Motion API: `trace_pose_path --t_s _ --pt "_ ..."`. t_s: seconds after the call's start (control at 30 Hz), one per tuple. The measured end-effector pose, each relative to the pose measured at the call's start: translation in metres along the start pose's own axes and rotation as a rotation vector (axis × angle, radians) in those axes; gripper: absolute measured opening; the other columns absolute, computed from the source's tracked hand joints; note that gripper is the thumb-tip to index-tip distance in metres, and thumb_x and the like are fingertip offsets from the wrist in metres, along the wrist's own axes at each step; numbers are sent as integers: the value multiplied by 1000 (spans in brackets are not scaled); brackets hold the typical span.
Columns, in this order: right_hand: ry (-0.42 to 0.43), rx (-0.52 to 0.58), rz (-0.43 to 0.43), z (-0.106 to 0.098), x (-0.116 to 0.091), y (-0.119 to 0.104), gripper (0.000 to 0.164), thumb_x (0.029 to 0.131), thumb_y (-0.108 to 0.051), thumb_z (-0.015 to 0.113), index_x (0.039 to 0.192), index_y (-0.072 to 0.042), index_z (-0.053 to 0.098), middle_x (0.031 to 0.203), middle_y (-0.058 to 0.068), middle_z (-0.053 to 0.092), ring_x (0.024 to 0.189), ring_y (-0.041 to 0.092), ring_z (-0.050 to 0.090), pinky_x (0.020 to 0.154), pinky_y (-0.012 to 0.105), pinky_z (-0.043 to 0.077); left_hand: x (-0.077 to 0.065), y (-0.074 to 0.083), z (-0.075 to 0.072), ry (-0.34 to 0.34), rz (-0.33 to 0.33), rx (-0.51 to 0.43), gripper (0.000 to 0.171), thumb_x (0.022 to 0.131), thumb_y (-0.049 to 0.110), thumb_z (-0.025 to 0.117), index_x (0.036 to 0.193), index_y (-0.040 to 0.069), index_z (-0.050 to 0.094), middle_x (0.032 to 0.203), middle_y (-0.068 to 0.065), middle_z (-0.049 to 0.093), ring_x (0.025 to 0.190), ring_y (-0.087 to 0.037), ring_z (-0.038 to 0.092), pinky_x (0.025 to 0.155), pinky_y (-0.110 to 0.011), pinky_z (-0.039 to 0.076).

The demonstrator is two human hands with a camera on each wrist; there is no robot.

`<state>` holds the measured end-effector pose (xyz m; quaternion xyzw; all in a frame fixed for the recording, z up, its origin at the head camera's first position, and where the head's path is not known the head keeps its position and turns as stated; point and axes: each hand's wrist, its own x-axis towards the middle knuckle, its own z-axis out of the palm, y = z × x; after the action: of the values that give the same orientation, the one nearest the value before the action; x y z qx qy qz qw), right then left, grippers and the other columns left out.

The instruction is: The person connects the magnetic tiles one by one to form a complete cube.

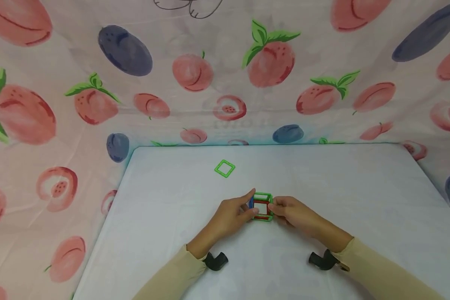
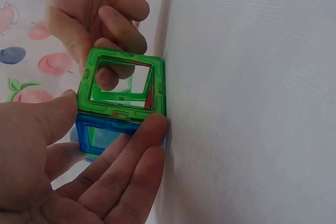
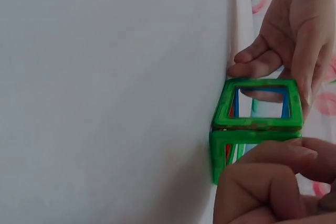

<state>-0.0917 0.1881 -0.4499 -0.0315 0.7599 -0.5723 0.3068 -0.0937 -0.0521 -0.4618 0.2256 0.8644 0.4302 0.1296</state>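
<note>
A small open box of magnetic tiles [image 1: 262,202] stands on the white table, its square frames green, blue and red. On its left side my left hand [image 1: 230,214] holds it between thumb and fingers, over the blue tile [image 2: 107,123]. My right hand [image 1: 296,212] pinches the green tile [image 3: 216,156] on the right side with thumb and curled fingers. Another green frame [image 3: 262,124] faces the right wrist camera. Red shows inside the box, and the fingers partly hide its sides. Farther back, a loose green square tile [image 1: 225,168] lies flat, turned like a diamond.
The white table [image 1: 341,179] reaches back to a fruit-printed cloth [image 1: 225,83] that hangs behind it and along both sides. Black curved pieces [image 1: 216,261] are attached at both wrists, near the beige sleeves.
</note>
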Motion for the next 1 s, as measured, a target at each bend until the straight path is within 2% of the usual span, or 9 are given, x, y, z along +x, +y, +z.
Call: trace_pose_path --t_s 0.13,0.23,0.3,0.5,0.57,0.77,0.9,1.0 --pt "-93 32 -16 -5 5 3 30 109 -26 49 106 4 54 73 2 42 60 13 34 53 27 26 0 -1 -1 4 -4 -1 58 103 36 62 156 18 44 87 3 73 60 2 59 62 -20 45" --pt "-124 14 -3 -10 8 5 31 108 -29 51 106 2 54 72 2 41 60 13 34 52 26 26 -1 -2 -1 13 -4 -6 58 103 36 62 155 18 45 87 3 73 60 2 58 62 -20 45" --pt "-106 -40 8 -13 9 4 33 107 -32 53 105 1 58 72 2 42 60 15 34 53 26 27 -1 -2 0 17 -3 -8 58 103 36 63 155 18 46 87 3 73 59 1 57 61 -20 45" --pt "109 -304 -1 -20 11 -3 41 103 -47 57 98 -7 66 80 3 49 75 20 45 63 32 37 0 -5 2 24 -11 -3 58 102 36 64 155 19 46 85 4 72 60 0 55 61 -20 44" --pt "142 -348 -20 -20 12 -4 39 103 -45 57 97 -8 66 82 3 51 78 20 46 66 33 38 1 -4 2 26 -16 -4 58 101 36 65 154 20 47 85 5 71 61 0 56 62 -20 44" --pt "104 -386 -82 -24 17 -5 26 104 -33 59 95 -11 68 88 5 59 84 20 49 71 34 40 0 -2 1 20 -38 -34 57 100 35 67 152 18 49 86 6 70 63 0 60 64 -21 46" --pt "57 -453 -85 -32 22 -10 30 104 -38 58 93 -12 68 88 6 63 83 21 53 73 35 42 0 -1 2 19 -43 -32 58 100 35 68 151 17 49 86 7 69 63 0 60 63 -21 46" --pt "65 -524 -115 -41 32 -20 36 104 -43 56 93 -12 69 89 6 66 82 22 56 72 35 45 1 -1 2 15 -49 -32 58 100 36 68 152 19 49 85 8 69 62 1 59 63 -21 45"
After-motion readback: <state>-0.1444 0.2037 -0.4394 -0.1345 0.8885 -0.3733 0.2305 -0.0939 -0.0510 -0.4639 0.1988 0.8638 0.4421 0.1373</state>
